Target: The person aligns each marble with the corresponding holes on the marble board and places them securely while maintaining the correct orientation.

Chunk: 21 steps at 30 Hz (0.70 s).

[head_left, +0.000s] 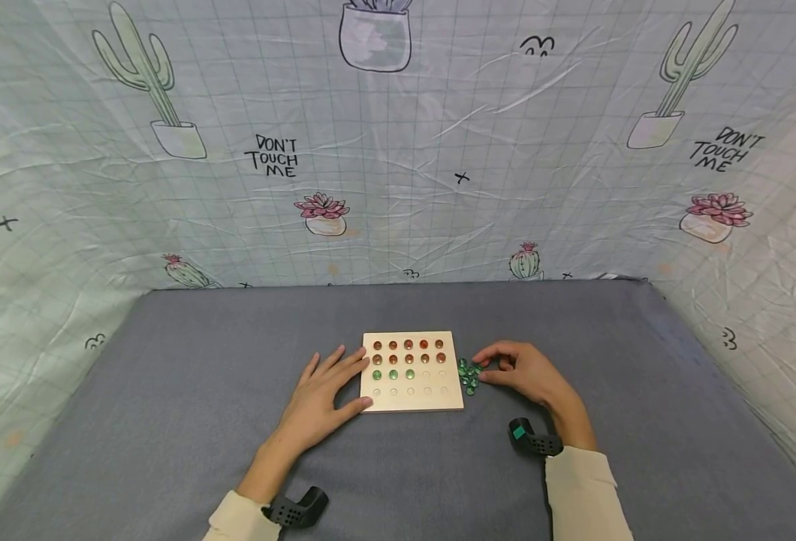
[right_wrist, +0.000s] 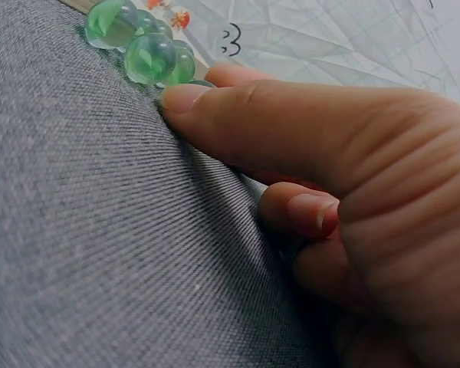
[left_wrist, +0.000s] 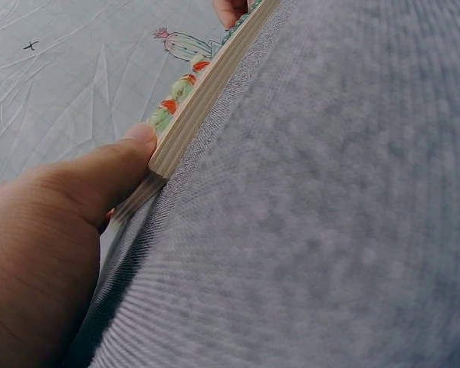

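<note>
L grip (head_left: 318, 406) on brd (head_left: 411, 403), R grip (head_left: 528, 373) at marbles (head_left: 469, 380).

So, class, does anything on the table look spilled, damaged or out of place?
Nothing stands out: the loose green marbles sit bunched beside the board, by the right hand, and the board's marbles line up in rows. No damage shows.

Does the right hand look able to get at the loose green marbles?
Likely yes: the right hand is at the edge of the loose green marbles, which lie beside the board, and nothing visible blocks the way.
</note>
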Available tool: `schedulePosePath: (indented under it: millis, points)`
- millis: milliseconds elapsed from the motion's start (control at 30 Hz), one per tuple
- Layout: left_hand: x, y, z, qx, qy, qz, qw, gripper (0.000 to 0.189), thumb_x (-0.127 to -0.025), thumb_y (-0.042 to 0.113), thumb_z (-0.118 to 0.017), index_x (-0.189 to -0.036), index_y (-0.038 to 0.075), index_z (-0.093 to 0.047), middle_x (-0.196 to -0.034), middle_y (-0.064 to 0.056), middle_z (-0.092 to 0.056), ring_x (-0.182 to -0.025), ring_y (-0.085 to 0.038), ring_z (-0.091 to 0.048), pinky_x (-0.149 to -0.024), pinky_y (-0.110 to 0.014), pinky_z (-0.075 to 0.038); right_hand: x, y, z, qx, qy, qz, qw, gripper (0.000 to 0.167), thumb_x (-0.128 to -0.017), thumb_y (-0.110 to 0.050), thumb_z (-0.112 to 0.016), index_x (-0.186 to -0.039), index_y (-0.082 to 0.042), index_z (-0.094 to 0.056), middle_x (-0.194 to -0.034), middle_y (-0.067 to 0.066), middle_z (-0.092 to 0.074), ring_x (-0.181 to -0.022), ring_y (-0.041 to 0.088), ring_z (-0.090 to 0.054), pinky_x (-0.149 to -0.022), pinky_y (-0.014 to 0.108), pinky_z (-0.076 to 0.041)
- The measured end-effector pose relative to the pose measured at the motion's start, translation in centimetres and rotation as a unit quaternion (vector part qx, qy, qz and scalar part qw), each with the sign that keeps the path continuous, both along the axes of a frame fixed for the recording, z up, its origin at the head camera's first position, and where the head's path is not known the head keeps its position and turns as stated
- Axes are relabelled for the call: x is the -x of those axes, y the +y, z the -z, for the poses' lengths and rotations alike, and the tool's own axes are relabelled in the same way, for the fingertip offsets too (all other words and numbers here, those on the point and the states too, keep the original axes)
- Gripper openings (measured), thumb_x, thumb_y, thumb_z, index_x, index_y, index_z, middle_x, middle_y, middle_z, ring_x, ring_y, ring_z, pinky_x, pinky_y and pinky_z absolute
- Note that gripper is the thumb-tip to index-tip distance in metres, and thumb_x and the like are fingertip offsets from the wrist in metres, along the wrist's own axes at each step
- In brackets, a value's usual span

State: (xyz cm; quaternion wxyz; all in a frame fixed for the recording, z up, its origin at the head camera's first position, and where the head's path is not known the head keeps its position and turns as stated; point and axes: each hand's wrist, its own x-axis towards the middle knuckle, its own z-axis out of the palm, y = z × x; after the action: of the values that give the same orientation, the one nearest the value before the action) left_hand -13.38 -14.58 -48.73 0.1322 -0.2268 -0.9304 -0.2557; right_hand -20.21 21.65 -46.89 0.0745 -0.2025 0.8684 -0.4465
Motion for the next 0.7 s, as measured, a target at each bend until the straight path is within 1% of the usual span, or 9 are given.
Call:
schedulePosePath:
  millis: [200, 367, 700]
  points:
    - [0.07, -0.03, -0.02, -0.001, 0.003, 0.0, 1.0, 0.066, -0.085, 0.049, -0.067, -0.14, 0.016, -0.052, -0.146, -0.001, -0.044, -0.137, -0.032, -0.033, -0.111, -0.059, -0.013, 0.09, -0.09, -0.07, -0.016, 0.011, 0.006, 0.9998, 0.018, -0.08, -0.022, -0.079, -0.098, -0.021, -0.075, -0.062, 0.0, -0.047, -0.052, 0.012, -0.039, -0.051, 0.024, -0.034]
    - [0.05, -0.06, -0.07, 0.0, -0.002, -0.001, 1.0, 0.065, -0.086, 0.049, -0.066, -0.14, 0.017, -0.052, -0.147, 0.0, -0.043, -0.137, -0.031, -0.033, -0.112, -0.058, -0.012, 0.15, -0.18, -0.05, -0.016, 0.015, 0.006, 0.9997, 0.017, -0.08, -0.022, -0.079, -0.097, -0.021, -0.075, -0.063, 0.0, -0.048, -0.053, 0.013, -0.04, -0.052, 0.024, -0.035]
    - [0.04, -0.05, -0.13, -0.003, 0.002, 0.001, 1.0, 0.066, -0.084, 0.048, -0.068, -0.14, 0.015, -0.053, -0.146, -0.001, -0.044, -0.136, -0.033, -0.034, -0.111, -0.06, -0.013, 0.16, -0.21, 0.04, -0.016, 0.029, 0.008, 0.9994, 0.016, -0.079, -0.021, -0.08, -0.094, -0.022, -0.076, -0.065, -0.001, -0.049, -0.053, 0.012, -0.041, -0.052, 0.024, -0.036]
